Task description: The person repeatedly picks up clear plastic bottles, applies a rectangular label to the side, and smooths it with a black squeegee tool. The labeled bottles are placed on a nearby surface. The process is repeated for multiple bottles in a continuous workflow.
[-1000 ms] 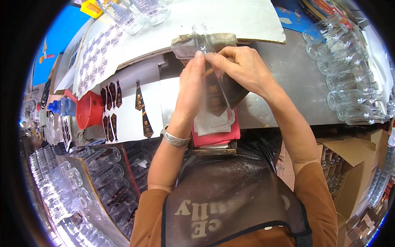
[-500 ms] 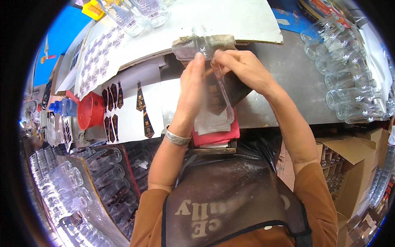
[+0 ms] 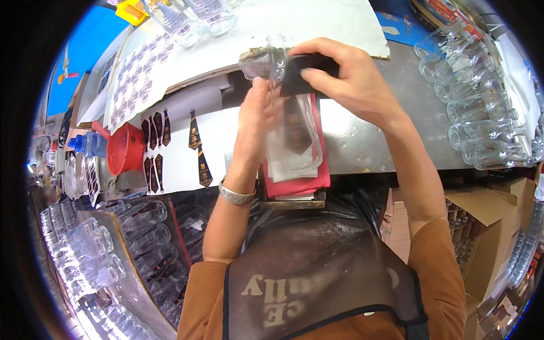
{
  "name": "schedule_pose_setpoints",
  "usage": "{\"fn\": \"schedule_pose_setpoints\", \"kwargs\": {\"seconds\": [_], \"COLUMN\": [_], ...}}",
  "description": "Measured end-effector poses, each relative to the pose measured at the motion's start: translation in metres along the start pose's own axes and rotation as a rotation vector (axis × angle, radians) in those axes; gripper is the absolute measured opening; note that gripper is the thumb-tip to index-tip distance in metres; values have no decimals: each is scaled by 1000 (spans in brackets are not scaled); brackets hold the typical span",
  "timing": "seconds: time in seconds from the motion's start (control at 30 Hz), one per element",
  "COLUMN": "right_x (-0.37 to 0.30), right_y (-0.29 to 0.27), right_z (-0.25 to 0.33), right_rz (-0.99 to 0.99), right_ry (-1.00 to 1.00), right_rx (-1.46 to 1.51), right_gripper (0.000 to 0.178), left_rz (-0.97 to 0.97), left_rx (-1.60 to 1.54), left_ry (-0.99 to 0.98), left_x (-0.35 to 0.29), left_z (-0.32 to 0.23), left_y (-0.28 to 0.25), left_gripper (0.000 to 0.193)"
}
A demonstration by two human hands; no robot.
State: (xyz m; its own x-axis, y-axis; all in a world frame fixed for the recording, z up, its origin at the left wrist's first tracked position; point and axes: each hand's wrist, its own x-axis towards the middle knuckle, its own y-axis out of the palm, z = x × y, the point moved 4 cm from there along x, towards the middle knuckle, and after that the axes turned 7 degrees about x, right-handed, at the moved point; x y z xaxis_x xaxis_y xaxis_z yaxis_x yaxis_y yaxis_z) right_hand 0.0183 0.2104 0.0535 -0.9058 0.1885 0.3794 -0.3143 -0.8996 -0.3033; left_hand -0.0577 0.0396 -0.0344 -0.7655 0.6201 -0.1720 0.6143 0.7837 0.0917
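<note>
A clear glass bottle lies lengthwise over a red cloth pad on the metal table, its neck pointing away from me. My left hand grips its left side. My right hand presses a dark label onto the bottle near the shoulder. A brown tie-shaped label is stuck along the bottle's body. A metal bracelet sits on my left wrist.
White sheets with brown tie-shaped stickers lie to the left, beside a red funnel. Several empty glass bottles lie at the right, more fill a tray at lower left. Cardboard boxes stand at the lower right.
My right hand moved up toward the bottle's neck and now presses a dark label there. The left hand keeps its hold on the bottle.
</note>
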Motion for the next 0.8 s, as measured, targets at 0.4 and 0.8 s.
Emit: {"fn": "schedule_pose_setpoints", "kwargs": {"seconds": [0.4,0.8], "right_x": [-16,-56], "right_y": [33,16], "right_z": [42,25], "right_rz": [114,79], "right_ry": [-455,-396], "right_rx": [-520,-148], "right_gripper": [22,35], "left_rz": [-86,56], "left_rx": [231,850], "left_ry": [123,559], "left_x": [-56,-90], "left_z": [-18,-20], "left_y": [-14,10], "left_gripper": [66,114]}}
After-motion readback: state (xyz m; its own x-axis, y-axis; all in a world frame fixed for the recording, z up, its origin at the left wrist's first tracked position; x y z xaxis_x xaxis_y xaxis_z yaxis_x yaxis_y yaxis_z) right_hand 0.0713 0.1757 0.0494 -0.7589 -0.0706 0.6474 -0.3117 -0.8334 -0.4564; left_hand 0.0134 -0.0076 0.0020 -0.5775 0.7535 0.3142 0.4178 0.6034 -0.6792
